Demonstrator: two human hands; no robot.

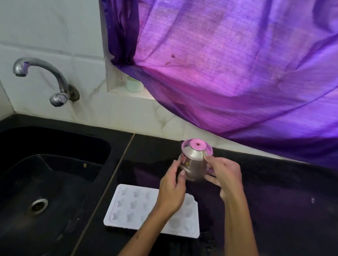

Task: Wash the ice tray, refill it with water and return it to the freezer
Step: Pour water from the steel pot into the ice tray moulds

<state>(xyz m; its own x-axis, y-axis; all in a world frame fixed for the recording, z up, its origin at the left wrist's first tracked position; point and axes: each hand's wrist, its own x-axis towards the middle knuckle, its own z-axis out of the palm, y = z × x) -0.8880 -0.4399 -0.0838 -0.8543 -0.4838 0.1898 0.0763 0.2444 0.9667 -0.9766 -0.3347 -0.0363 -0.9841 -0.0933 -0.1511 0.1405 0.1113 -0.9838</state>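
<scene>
A white ice tray (pixel 132 208) with star-shaped cells lies flat on the black counter, just right of the sink. Above its far edge, both hands hold a small steel pot (pixel 192 162) whose open mouth reflects the pink light. My right hand (pixel 223 177) grips the pot by its right side at the rim. My left hand (pixel 172 188) touches its left side with thumb and fingertips. My left forearm crosses over the tray's middle and hides some cells. Whether the cells hold water cannot be told.
A black sink (pixel 29 185) with a steel drain (pixel 37 205) fills the left. A steel tap (pixel 40 73) sticks out of the white tiled wall above it, not running. A purple curtain (pixel 246 63) hangs over the window; a pale cup (pixel 134 84) stands on the sill.
</scene>
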